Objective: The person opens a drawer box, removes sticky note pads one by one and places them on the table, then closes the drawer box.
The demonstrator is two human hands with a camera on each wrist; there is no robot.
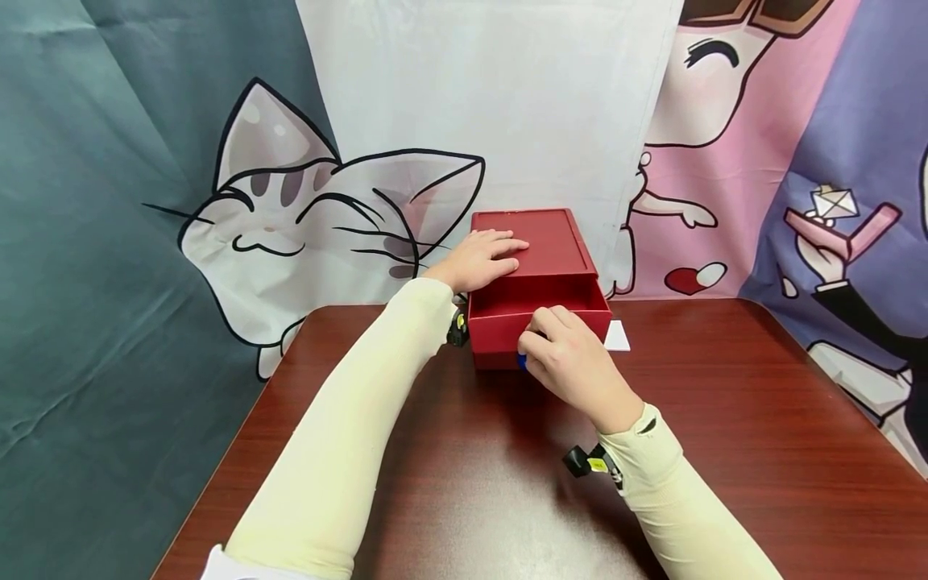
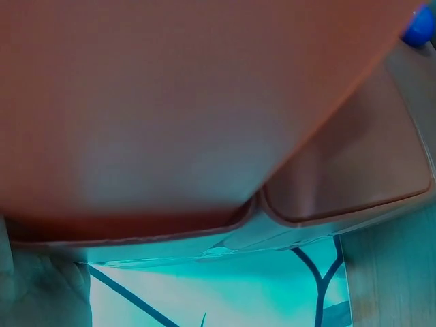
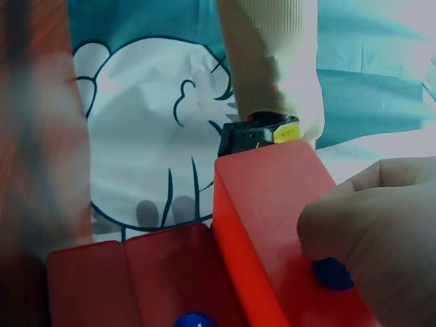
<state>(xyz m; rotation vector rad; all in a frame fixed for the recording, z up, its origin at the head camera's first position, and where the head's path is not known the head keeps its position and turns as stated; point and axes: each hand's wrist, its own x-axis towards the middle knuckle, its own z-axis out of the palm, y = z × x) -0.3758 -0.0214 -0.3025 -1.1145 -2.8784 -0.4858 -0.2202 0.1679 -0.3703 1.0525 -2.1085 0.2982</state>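
Observation:
A red drawer box (image 1: pixel 536 234) stands at the back of the table, its upper drawer (image 1: pixel 500 332) pulled partway out. The visible part of the drawer's inside is bare red. Flat on the box's left top edge rests my left hand (image 1: pixel 480 259), fingers spread. My right hand (image 1: pixel 569 354) is at the drawer front, with thumb and curled fingers pinching its blue knob (image 3: pixel 334 274). Most of that knob is hidden by the fingers. In the right wrist view, a second blue knob (image 3: pixel 195 320) shows on the lower drawer front (image 3: pixel 180 272).
A white card (image 1: pixel 617 336) lies on the dark wood table (image 1: pixel 725 419), just right of the box. Close behind the box hangs a cloth backdrop (image 1: pixel 493 89) printed with cartoon animals. Each wrist carries a small black camera (image 1: pixel 577 461).

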